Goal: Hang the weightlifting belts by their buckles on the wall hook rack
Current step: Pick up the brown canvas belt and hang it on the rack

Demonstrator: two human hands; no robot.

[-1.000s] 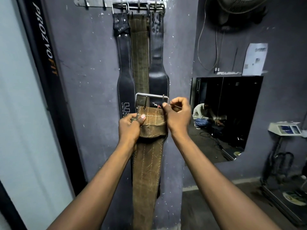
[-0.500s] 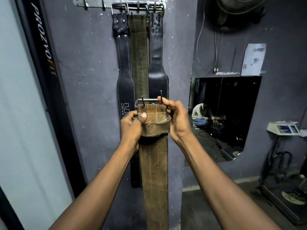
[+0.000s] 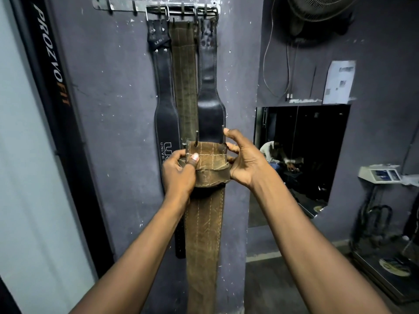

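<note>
Buckle of brown belt mostly hidden behind its folded end, only two pins showing, left hand and right hand gripping both edges, well below hook rack; hung black belt print cut off at "UNIVE"; side panel reads "PROZVOFIT".

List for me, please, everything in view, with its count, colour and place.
metal wall hook rack: one, silver, top of wall.
black leather belts: two, black, hanging either side of the brown one.
hanging brown suede belt: one, olive-brown, on rack between them.
held brown suede belt: one, olive-brown, before the hung belts, prongs up.
wall fan: one, dark, top right.
paper sheet: one, white, right wall.
weighing scale: one, white, far right.
left hand: one, grip on held belt's folded top.
right hand: one, grip at its buckle edge.
</note>
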